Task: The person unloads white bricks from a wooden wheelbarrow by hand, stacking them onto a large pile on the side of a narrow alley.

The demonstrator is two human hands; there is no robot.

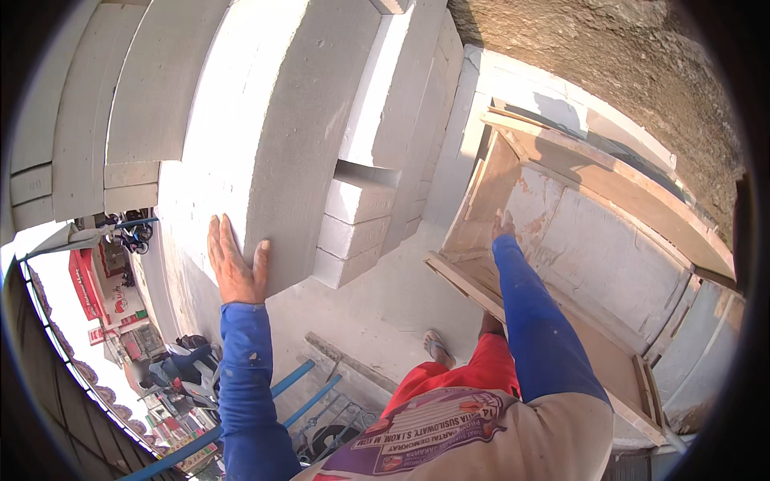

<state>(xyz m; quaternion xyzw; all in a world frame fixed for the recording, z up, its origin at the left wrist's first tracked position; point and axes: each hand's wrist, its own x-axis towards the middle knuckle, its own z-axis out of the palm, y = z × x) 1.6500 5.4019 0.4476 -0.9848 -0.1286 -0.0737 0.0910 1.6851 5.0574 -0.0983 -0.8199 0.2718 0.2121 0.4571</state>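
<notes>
My left hand rests with fingers stretched out on the corner of a large white concrete block, thumb apart and nothing gripped. The block lies at the near end of a stack of similar blocks. My right hand reaches down to the left end of a long wooden trough. Its fingertips look slightly apart and I see nothing held in them. Whether that hand touches the wood, I cannot tell. Both arms wear blue sleeves.
Smaller white blocks sit beside the stack. A rough earthen wall rises behind the trough. Blue pipes and a plank lie at the floor's near edge. Below, at left, are a street and parked motorcycles. My sandalled foot stands on the floor.
</notes>
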